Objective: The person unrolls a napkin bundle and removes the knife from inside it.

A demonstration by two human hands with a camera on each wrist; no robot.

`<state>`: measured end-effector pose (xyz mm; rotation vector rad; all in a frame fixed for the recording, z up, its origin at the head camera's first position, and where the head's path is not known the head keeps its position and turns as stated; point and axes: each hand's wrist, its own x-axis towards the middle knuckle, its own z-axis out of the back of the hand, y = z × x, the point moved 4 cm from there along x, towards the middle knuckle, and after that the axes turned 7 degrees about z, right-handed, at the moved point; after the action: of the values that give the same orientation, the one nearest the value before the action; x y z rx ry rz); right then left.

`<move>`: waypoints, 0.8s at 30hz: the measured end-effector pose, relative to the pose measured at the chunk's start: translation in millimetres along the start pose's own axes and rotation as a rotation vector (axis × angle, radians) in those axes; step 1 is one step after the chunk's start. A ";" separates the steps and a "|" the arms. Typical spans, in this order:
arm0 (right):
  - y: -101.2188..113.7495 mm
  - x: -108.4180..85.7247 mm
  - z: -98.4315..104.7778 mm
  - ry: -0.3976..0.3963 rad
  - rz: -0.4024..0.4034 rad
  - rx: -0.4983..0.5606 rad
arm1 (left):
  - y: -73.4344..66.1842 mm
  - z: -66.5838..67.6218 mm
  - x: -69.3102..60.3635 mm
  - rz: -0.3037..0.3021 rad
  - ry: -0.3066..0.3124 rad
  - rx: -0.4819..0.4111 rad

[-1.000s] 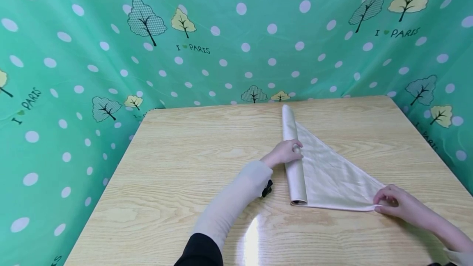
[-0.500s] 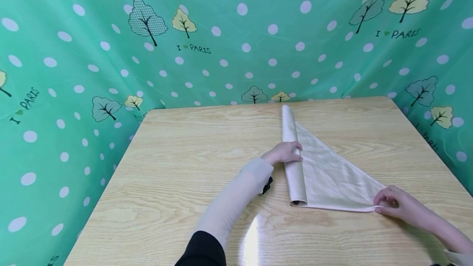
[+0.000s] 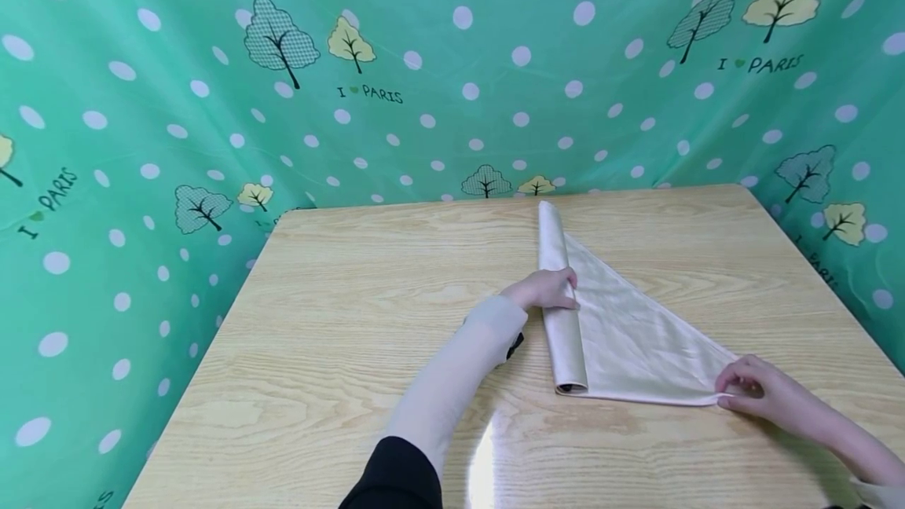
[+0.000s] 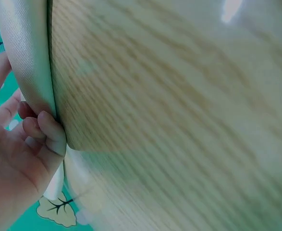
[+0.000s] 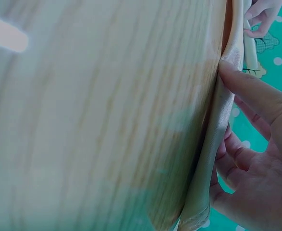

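Observation:
A pale, silky cloth (image 3: pixel 636 336) lies on the wooden table, partly rolled up. Its left side forms a long tube-like roll (image 3: pixel 568 352) running away from the body, and the rest spreads flat in a triangle to the right. My left hand (image 3: pixel 547 289) holds the roll near its middle, fingers over the top. In the left wrist view the hand (image 4: pixel 23 159) has curled fingers against the rolled cloth (image 4: pixel 28 48). At the cloth's near right corner my right hand (image 3: pixel 771 395) pinches the fabric. The right wrist view shows thumb and fingers (image 5: pixel 256 89) on the cloth edge (image 5: pixel 220 106).
The light wood-grain table (image 3: pixel 339 320) extends on both sides of the cloth. A green dotted curtain (image 3: pixel 424 61) with tree prints hangs behind it and along both sides. Light glares on the table (image 3: pixel 483 462) near the front.
The left forearm and sleeve have shifted slightly right and the left fingers have settled lower over the roll. The cloth and the right hand look almost unmoved.

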<state>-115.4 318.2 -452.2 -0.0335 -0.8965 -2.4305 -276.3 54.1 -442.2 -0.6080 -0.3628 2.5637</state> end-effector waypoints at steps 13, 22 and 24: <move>-1.4 -1.0 -1.1 0.025 -0.072 -0.019 | 3.5 -1.1 0.2 -0.003 -0.014 -0.034; -0.4 -1.0 -0.8 -0.008 -0.025 -0.011 | 6.7 -5.5 4.4 0.043 -0.035 -0.110; -0.2 -1.0 -0.6 -0.009 -0.020 -0.009 | 6.2 -5.4 4.2 0.052 -0.046 -0.119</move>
<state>-114.6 318.5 -453.1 -0.0392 -0.8945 -2.4550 -279.4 51.7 -450.5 -0.6086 -0.5247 2.6239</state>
